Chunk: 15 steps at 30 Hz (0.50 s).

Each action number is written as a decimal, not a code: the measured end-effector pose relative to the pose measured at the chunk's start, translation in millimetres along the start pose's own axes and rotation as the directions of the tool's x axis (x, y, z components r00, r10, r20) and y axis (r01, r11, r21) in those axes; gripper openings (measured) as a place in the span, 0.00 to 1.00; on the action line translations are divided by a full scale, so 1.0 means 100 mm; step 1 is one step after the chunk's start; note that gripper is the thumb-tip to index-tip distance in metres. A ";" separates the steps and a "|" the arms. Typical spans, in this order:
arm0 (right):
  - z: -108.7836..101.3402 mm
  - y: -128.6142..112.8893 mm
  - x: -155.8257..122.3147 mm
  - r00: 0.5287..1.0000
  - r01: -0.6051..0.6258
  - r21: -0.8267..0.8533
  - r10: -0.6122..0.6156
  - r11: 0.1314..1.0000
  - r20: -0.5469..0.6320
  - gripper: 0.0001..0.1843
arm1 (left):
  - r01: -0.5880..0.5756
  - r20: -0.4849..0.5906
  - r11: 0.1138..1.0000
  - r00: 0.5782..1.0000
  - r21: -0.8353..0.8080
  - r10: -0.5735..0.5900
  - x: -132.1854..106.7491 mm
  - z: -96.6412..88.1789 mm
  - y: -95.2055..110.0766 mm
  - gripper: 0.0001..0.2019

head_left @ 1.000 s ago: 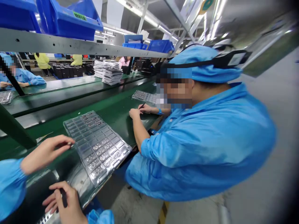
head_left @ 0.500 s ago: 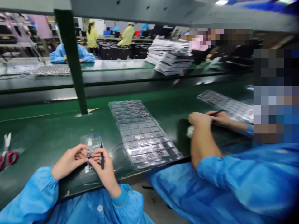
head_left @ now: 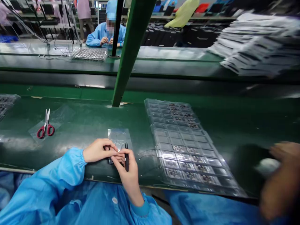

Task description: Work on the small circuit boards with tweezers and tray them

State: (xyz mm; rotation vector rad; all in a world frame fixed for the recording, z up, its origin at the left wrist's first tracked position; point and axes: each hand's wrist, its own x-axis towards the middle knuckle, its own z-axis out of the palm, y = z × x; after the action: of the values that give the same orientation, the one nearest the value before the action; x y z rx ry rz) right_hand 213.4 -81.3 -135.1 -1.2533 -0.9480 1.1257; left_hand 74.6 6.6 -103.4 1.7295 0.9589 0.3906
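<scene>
My left hand (head_left: pixel 100 150) is closed in a pinch, its thumb and fingertips meeting those of my right hand (head_left: pixel 127 165). What lies between the fingertips is too small and covered to make out. Black tweezers (head_left: pixel 127 158) stand upright in my right hand, tip upward, tucked against the fingers. Just behind the hands a clear plastic sheet or bag (head_left: pixel 120 135) lies flat on the green bench. A small dark piece with white marks (head_left: pixel 110 160) shows under the left fingers.
Clear compartment trays (head_left: pixel 172 137) with small circuit boards lie to the right. Red-handled scissors (head_left: pixel 46 128) rest on clear film at left. A green post (head_left: pixel 127 62) rises behind my hands. A co-worker's blurred arm (head_left: pixel 278 178) is at far right; another person (head_left: pixel 103 32) sits across.
My view has swung left, so bench, trays and hands appear further right. The scissors are now fully in view. Both hands keep the same pinched pose, with the tweezers still in the right one.
</scene>
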 end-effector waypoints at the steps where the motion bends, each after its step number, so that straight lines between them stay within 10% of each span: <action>1: 0.00 -0.01 0.00 1.000 -0.013 0.010 0.013 1.000 -0.007 0.13 | 0.019 -0.003 0.999 1.000 -0.029 -0.019 0.00 0.00 0.00 0.09; 15: -0.01 -0.02 -0.01 0.991 -0.095 0.075 0.101 0.993 -0.086 0.16 | -0.012 -0.111 0.996 0.994 0.087 0.021 -0.04 0.02 0.01 0.06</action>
State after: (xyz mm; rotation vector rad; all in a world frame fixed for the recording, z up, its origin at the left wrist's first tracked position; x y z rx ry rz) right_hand 214.4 -82.7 -133.1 -1.2935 -0.7800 1.1596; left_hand 74.2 2.1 -102.3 1.8097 1.0559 0.4675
